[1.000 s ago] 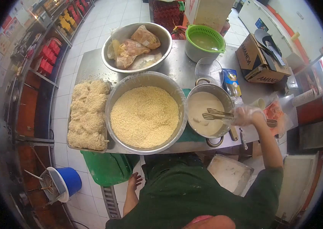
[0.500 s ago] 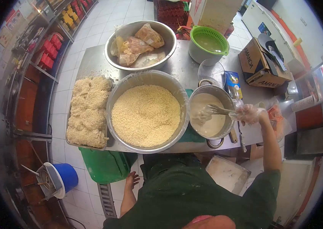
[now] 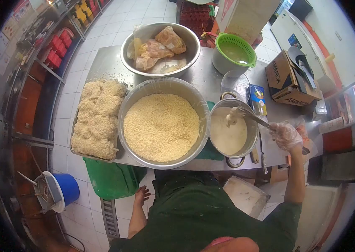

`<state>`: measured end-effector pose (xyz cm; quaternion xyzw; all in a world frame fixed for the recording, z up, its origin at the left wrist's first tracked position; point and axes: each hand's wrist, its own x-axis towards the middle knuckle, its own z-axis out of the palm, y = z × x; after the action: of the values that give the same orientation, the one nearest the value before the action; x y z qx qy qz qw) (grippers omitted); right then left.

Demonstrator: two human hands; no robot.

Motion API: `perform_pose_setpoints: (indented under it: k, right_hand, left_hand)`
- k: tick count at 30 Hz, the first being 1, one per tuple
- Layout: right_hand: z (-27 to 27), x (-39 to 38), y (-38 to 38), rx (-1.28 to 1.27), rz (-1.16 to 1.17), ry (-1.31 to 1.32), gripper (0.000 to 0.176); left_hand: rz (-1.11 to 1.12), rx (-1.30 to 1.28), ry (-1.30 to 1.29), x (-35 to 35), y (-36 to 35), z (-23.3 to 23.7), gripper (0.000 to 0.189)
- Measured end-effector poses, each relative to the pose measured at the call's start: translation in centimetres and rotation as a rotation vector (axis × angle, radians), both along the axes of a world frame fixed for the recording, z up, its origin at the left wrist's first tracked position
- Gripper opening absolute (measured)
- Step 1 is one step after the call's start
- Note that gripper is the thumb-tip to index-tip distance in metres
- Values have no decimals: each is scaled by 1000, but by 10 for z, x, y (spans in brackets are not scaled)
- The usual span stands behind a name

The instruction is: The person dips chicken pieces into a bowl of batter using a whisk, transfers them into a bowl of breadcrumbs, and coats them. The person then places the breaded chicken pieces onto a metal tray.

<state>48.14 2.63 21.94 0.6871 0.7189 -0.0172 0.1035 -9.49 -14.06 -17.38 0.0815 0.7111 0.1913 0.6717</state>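
My right hand (image 3: 285,135), in a clear plastic glove, is closed around metal tongs (image 3: 256,118). The tongs' far end is over a two-handled pot (image 3: 253,140) of pale batter (image 3: 227,136), with a batter-coated piece (image 3: 233,117) at the tip; its kind is hidden by the coating. Bare and hanging low beside a green plastic bin (image 3: 112,178), my left hand (image 3: 142,195) has its fingers apart and holds nothing. Left of the pot stands a large metal bowl (image 3: 123,140) of pale crumbs (image 3: 162,126). A tray (image 3: 106,158) heaped with crumb-coated pieces (image 3: 97,117) lies at the table's left.
Behind the crumbs is a metal bowl (image 3: 196,46) with bagged raw meat (image 3: 154,54). A green colander (image 3: 236,48) sits in a bucket near a strainer (image 3: 235,84). A knife (image 3: 264,157) lies right of the pot; a cardboard box (image 3: 284,77) stands farther right.
My right hand has moved slightly right and down, and the tongs have lifted the coated piece from the batter toward the pot's back. The left hand still hangs low.
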Motion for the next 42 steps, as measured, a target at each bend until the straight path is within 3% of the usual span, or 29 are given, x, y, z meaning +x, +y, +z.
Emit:
perform_pose_setpoints:
  k: [4, 6, 7, 9, 10, 13, 15, 17, 18, 21, 23, 24, 26, 30, 33, 34, 36, 37, 38, 40, 42]
  right_hand:
    - [14, -7, 2, 21, 17, 95, 16]
    - [6, -1, 2, 116, -185, 797, 19]
    - [17, -15, 9, 102, -165, 807, 19]
    - [58, -68, 24, 121, 124, 273, 24]
    - [64, -90, 29, 82, 144, 113, 25]
    - [39, -129, 37, 136, 206, 249, 27]
    - [15, -170, 39, -193, 77, 103, 31]
    - [-5, -182, 34, -253, 364, 321, 33]
    - [-8, -182, 30, -264, 375, 314, 33]
    - [-3, -166, 26, -357, 299, 358, 38]
    - [23, -148, 27, -383, 13, 421, 42]
    - [26, -145, 28, -391, 17, 412, 42]
    - [33, -139, 29, -296, -353, 317, 41]
    - [-65, -62, 16, -328, -238, -5, 36]
    - [-59, -119, 37, -431, -236, -138, 30]
    - [-63, -126, 32, -192, 8, -107, 25]
    - [-42, -208, 62, -125, 252, -29, 24]
    - [-84, -216, 62, 139, 307, 633, 25]
    - [-113, -241, 70, -275, -46, 713, 33]
    - [-70, -347, 89, -196, -4, 441, 34]
    - [-113, -351, 100, -203, 24, 474, 35]
  left_hand:
    - [-20, 7, 12, 4, 2, 2, 53]
    - [-9, -9, 29, 7, 5, 2, 52]
    - [-13, 13, 9, 9, 7, 2, 50]
    - [-3, 63, -8, 8, 9, 8, 46]
    - [-13, 80, -26, 7, 11, 6, 47]
    - [11, 97, 9, 11, 25, 14, 48]
    - [21, 122, 20, 13, 34, 24, 45]
    - [22, 149, 19, 13, 47, 43, 42]
    - [-37, 208, 12, 12, 52, 54, 38]
    - [-101, 302, -1, 9, 67, 107, 31]
    - [-81, 478, -107, 2, 76, 134, 29]
    - [-96, 521, -125, -1, 81, 142, 26]
    - [-98, 598, -155, 1, 100, 166, 26]
    - [-57, 718, -157, 13, 140, 208, 25]
    - [-53, 780, -74, 18, 164, 224, 23]
    - [-76, 784, -62, 18, 167, 220, 21]
    - [-112, 789, -58, 18, 171, 211, 19]
    - [-125, 798, -60, 17, 173, 204, 17]
    - [-138, 809, -60, 16, 175, 200, 16]
    - [-149, 811, -75, 16, 178, 208, 15]
    - [-149, 814, -89, 14, 178, 208, 14]
